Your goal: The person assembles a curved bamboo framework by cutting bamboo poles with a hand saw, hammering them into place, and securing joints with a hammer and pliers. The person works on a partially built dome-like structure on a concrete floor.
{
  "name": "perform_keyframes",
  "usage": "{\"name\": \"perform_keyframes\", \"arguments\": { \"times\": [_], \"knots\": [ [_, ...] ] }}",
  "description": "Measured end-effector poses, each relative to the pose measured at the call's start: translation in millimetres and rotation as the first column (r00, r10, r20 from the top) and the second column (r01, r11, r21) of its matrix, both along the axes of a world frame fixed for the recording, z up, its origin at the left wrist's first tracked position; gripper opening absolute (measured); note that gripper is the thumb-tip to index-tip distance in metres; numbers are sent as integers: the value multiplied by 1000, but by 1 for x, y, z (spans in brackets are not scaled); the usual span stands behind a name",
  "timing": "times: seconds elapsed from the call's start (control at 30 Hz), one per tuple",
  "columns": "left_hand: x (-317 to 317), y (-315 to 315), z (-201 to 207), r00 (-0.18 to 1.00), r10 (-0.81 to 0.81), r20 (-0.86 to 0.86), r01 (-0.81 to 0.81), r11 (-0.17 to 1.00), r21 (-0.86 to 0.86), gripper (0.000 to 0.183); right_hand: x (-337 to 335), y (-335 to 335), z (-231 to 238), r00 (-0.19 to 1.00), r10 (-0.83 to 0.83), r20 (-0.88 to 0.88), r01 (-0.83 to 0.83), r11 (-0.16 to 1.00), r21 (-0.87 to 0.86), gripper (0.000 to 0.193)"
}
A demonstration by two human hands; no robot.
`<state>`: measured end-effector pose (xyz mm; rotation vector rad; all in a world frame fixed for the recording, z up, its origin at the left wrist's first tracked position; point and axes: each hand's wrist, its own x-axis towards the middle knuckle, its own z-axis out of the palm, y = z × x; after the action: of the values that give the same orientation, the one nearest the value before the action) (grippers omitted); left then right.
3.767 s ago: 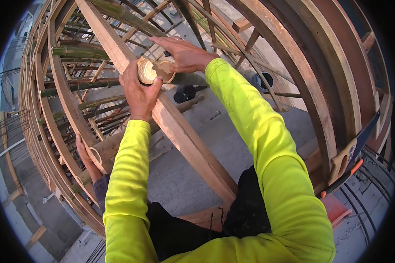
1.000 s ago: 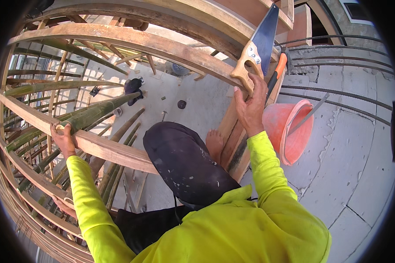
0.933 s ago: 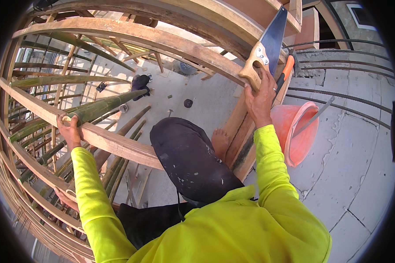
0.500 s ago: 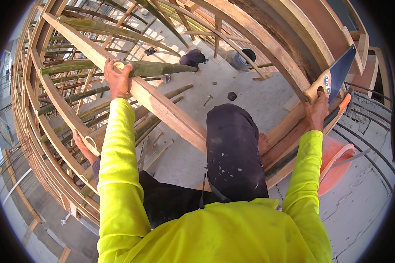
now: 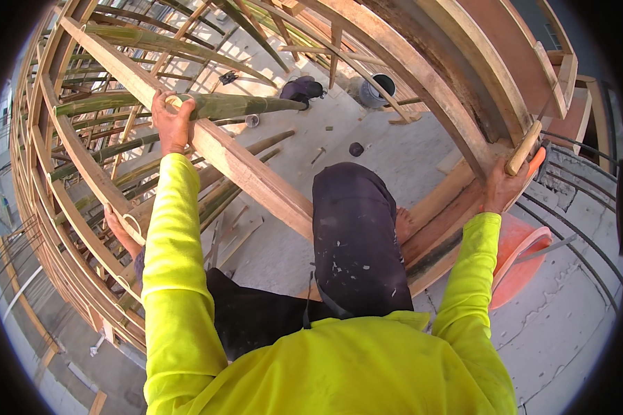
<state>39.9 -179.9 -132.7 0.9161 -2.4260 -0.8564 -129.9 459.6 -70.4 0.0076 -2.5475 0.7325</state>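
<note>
My left hand [image 5: 172, 126] is closed round the pale cut end [image 5: 177, 102] of a green bamboo pole, against a long wooden beam [image 5: 253, 173]. The beam slants from the upper left towards my knee. At the right, my right hand [image 5: 503, 183] grips the wooden handle of a handsaw [image 5: 525, 148]. Its blade is seen nearly edge-on, pointing up and away beside the curved timber frame [image 5: 457, 131]. Beside that hand lies a tool with an orange end [image 5: 537, 160], partly hidden.
Another person's hand [image 5: 123, 232] is on the curved timber ribs at left. Below, a person in dark clothing [image 5: 301, 90], a dark bucket [image 5: 377, 90], a hammer [image 5: 318, 155] and a dark round object [image 5: 356, 149] are on the floor. A red basin [image 5: 522, 259] and bent steel bars [image 5: 567, 238] are at right.
My right hand has turned the handsaw, so its broad blue blade now shows as a thin edge. My left hand keeps its grip on the bamboo pole. The view has shifted slightly.
</note>
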Motion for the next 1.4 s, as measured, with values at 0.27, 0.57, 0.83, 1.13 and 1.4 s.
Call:
{"name": "perform_keyframes", "arguments": {
  "times": [0.27,0.57,0.83,1.13,1.4],
  "knots": [
    [-2,3,3,1000,-5,4,6,999,-32,58,4,14,-24,998,-29,62,27,999,37,29],
    [-1,0,-3,1000,-6,-20,6,1000,-3,57,5,15,-35,984,-31,174,27,999,26,36],
    [0,-1,-2,1000,-15,-19,15,1000,-6,56,2,-5,-23,970,-38,240,16,996,93,41],
    [-1,2,0,999,2,-43,0,999,34,55,-1,-8,-18,932,-104,349,49,986,162,44],
    [0,2,0,999,-10,-39,11,999,34,57,-8,0,-29,946,-95,310,29,977,213,47]
  ]
}}
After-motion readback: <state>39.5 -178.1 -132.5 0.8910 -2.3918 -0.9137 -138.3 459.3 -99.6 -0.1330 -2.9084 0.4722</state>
